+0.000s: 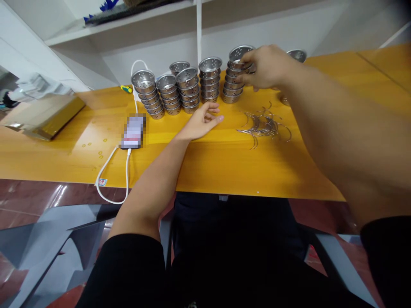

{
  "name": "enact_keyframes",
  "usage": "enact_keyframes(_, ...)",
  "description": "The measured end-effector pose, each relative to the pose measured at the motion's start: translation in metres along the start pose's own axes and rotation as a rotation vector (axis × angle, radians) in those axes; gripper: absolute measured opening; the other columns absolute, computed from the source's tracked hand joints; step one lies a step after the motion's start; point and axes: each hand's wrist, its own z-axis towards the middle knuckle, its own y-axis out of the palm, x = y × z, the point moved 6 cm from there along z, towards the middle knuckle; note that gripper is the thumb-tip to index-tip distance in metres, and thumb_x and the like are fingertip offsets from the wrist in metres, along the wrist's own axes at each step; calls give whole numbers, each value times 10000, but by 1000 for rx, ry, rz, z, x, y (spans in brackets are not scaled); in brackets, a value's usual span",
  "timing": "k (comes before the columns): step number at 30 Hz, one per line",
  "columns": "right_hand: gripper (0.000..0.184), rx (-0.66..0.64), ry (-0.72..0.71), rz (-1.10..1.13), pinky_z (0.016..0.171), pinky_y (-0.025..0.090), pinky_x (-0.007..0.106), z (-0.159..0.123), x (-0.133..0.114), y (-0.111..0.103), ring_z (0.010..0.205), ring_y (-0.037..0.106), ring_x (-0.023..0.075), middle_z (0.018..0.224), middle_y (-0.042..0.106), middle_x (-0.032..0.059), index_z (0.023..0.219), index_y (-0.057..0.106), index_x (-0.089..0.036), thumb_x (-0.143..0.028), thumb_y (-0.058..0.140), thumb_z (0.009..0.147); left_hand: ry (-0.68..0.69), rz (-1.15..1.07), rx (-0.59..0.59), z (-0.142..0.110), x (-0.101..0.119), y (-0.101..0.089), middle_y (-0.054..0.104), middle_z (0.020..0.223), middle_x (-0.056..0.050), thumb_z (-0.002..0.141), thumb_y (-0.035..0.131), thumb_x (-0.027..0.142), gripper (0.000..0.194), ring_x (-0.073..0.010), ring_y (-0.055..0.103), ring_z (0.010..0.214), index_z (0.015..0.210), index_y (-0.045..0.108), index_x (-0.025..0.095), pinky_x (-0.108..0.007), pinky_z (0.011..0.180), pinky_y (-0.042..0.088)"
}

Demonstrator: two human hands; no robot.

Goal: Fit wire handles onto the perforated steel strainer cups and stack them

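R forearm's v. blurry, lighting's med., floor w/ glare.

Blk short-sleeved top, dk & matte; L sleeve & R sleeve same blk, loose cut, ending approx. at elbow. L hand & R hand bare, forearms too. Trousers v. dk navy. Small pale mark on top's front, too blurred to ID.

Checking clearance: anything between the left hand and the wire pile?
Nothing visible; only tabletop lies between the left hand and the wire pile. The metal cups stand behind that path, the right hand at one stack.
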Motion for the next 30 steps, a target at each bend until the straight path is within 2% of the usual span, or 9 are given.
enact_keyframes(7,464,-7,49,60,877,573,347,28,-2,3,686,646,152,880,831,72,1508,769,-121,-52,616,1076,-46,8,-8,-1,-7,1,716,1480,-180,1007,830,293,501,-176,747,1098,1421,586,154,-358,1076,595)
enact_keyframes(10,537,69,-19,133,895,580,295,29,-3,-6,738,681,110,1291,835,124,1640,683,-111,-48,596,1113,-55,19,-7,-1,-5,1,722,1474,-182,1019,819,266,488,-169,755,1096,1430,584,144,-349,1075,600)
enact_keyframes(12,521,286,-45,172,969,573,277,22,4,-24,958,753,144,1580,705,186,1643,654,-54,-37,540,1135,-57,26,-15,-1,-3,1,718,1496,-184,1028,810,251,480,-165,756,1106,1437,581,148,-345,1081,605)
enact_keyframes(14,507,476,13,145,1122,534,296,13,17,-38,1276,739,215,1640,656,226,1603,652,1,0,479,1126,-58,33,-25,-2,-2,2,716,1508,-190,1033,804,239,475,-161,756,1115,1441,579,143,-340,1088,605)
enact_keyframes(15,492,492,59,114,1192,500,315,10,24,-39,1397,699,244,1617,673,237,1584,665,13,-1,484,1127,-59,37,-29,-2,-2,3,718,1508,-191,1035,801,234,472,-159,756,1117,1441,579,140,-336,1089,604)
enact_keyframes(17,439,365,130,43,1251,463,367,12,37,-28,1497,654,301,1580,702,247,1561,714,-1,-75,590,1147,-61,43,-28,-2,-1,3,727,1496,-186,1036,798,226,464,-157,759,1114,1438,584,141,-333,1086,600)
enact_keyframes(20,465,161,146,-27,1190,500,435,18,49,-2,1457,683,373,1570,696,293,1569,749,-32,-156,724,1121,-58,51,-24,-1,-3,3,744,1479,-165,1030,806,232,452,-164,768,1119,1425,595,172,-349,1087,605)
enact_keyframes(27,594,73,153,-185,1121,501,476,29,61,29,1487,636,415,1652,585,360,1645,660,-24,-203,822,1102,-64,59,-27,-2,-2,2,755,1477,-173,1029,808,238,446,-188,791,1132,1414,594,171,-369,1092,616)
enact_keyframes(30,518,54,155,-228,1116,503,483,34,64,33,1480,642,416,1639,588,373,1634,661,-5,-186,734,1155,-68,56,-31,-3,0,2,753,1480,-187,1033,802,230,454,-189,791,1149,1428,596,144,-353,1100,616)
